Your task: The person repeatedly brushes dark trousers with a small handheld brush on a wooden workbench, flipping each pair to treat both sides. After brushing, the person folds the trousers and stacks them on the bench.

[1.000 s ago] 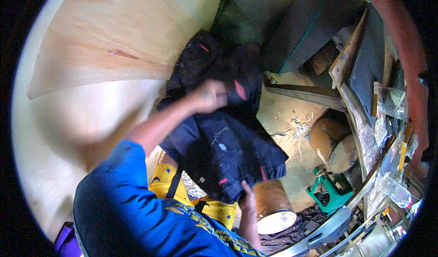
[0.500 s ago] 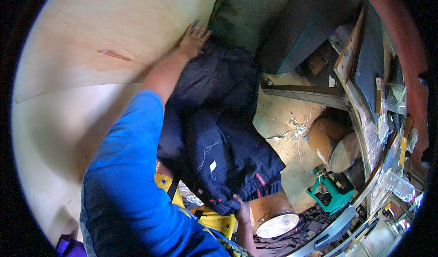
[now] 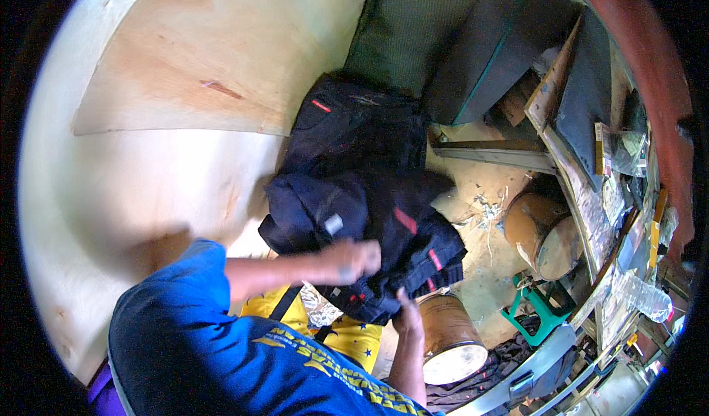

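Note:
Across my lap and the space in front lies a heap of dark navy and black garments (image 3: 369, 202), creased, with small red tabs and a white label. My right hand (image 3: 408, 316) grips the near edge of this dark cloth, thumb on top. Above the cloth, my left hand (image 3: 354, 261) is closed with its fingers curled. Motion blur hides whether anything is in it. Farther off, a black garment (image 3: 354, 132) in the same heap rests against the pale board.
A pale wooden board (image 3: 199, 69) covers the left side. To the right are a cylindrical drum (image 3: 447, 335), a second drum (image 3: 532, 228), a green plastic stool (image 3: 539, 309) and leaning planks (image 3: 565, 121). Scraps of thread (image 3: 484, 213) litter the floor. More dark cloth (image 3: 480, 383) lies below.
My left hand has come back from the heap's far end to its near part, its fingers going from spread to curled. The top cloth has bunched and shifted. My right hand still holds the near edge.

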A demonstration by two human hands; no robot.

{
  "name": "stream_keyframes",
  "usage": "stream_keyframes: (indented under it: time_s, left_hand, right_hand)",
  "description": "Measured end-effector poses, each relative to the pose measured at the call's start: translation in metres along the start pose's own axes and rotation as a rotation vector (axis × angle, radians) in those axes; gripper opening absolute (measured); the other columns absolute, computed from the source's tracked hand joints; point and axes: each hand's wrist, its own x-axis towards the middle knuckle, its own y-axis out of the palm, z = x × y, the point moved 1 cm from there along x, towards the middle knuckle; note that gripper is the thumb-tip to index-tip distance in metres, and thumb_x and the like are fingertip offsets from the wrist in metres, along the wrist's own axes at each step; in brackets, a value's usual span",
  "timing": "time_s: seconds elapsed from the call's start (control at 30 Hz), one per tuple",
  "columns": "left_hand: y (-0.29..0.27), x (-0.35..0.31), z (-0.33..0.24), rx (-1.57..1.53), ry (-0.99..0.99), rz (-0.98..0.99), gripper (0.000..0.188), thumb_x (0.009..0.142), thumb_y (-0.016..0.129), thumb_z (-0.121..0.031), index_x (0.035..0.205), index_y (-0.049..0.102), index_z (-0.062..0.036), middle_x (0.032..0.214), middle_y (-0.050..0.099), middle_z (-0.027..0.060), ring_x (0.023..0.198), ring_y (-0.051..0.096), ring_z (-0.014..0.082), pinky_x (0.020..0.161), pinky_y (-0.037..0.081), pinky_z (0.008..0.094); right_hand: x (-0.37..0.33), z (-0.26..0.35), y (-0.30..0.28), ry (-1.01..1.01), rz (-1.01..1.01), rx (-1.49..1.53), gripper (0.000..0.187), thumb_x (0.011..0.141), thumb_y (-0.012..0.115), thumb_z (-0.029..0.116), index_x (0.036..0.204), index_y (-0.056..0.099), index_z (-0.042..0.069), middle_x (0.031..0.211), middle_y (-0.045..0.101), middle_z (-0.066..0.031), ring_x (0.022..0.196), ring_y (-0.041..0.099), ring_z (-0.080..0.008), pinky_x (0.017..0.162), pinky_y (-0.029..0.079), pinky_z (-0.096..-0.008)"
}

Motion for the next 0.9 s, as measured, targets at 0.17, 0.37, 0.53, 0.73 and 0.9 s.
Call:
stream_keyframes:
  time_s: [0.17,0.37,0.53,0.73,0.9]
  left_hand:
    - [0.079,-0.055,0.01,-0.03,0.128,0.039,0.032,0.08,0.064,0.003,0.111,0.062,-0.0056,0.108,0.062,0.0145,0.082,0.073,0.0365,0.072,0.06,0.0506]
    - [-0.131,0.07,0.137,0.362,0.092,-0.427,0.029,0.084,0.065,-0.005,0.111,0.075,-0.0025,0.109,0.074,0.0227,0.103,0.073,0.0414,0.091,0.059,0.054]
    - [-0.277,0.106,0.249,0.606,-0.543,-0.918,0.114,0.083,0.092,-0.035,0.169,0.027,0.0012,0.157,0.054,0.0342,0.15,0.053,0.0405,0.123,0.045,0.0462]
    - [-0.169,0.056,0.12,0.301,-0.64,-0.776,0.053,0.076,0.096,-0.028,0.113,0.076,0.0046,0.129,0.073,0.0287,0.12,0.072,0.0421,0.103,0.056,0.0488]
    - [0.003,-0.05,-0.019,0.458,-0.281,-0.792,0.073,0.077,0.075,0.002,0.149,0.067,-0.0095,0.157,0.058,0.0268,0.147,0.053,0.0463,0.124,0.044,0.0467]
  right_hand:
    - [0.034,0.012,0.041,-0.226,-0.06,-0.513,0.058,0.086,0.093,0.009,0.137,0.067,-0.002,0.134,0.073,-0.0091,0.113,0.07,-0.0227,0.103,0.055,-0.0373]
    - [0.053,-0.051,0.003,-0.489,-0.225,-0.563,0.07,0.083,0.092,0.004,0.146,0.061,-0.005,0.142,0.068,-0.013,0.125,0.066,-0.0255,0.117,0.047,-0.0397]
    - [0.048,-0.076,-0.033,-0.415,-0.179,-0.395,0.072,0.087,0.088,0.002,0.152,0.056,-0.002,0.148,0.065,-0.0099,0.132,0.061,-0.026,0.119,0.044,-0.0399]
    - [0.048,-0.066,-0.042,-0.458,-0.01,-0.314,0.059,0.091,0.083,0.003,0.146,0.064,0.0,0.144,0.067,-0.0062,0.13,0.061,-0.024,0.117,0.045,-0.0397]
    - [0.032,-0.046,-0.049,-0.392,-0.04,-0.373,0.067,0.084,0.086,0.013,0.146,0.062,0.003,0.137,0.071,-0.0083,0.123,0.067,-0.028,0.111,0.052,-0.0424]
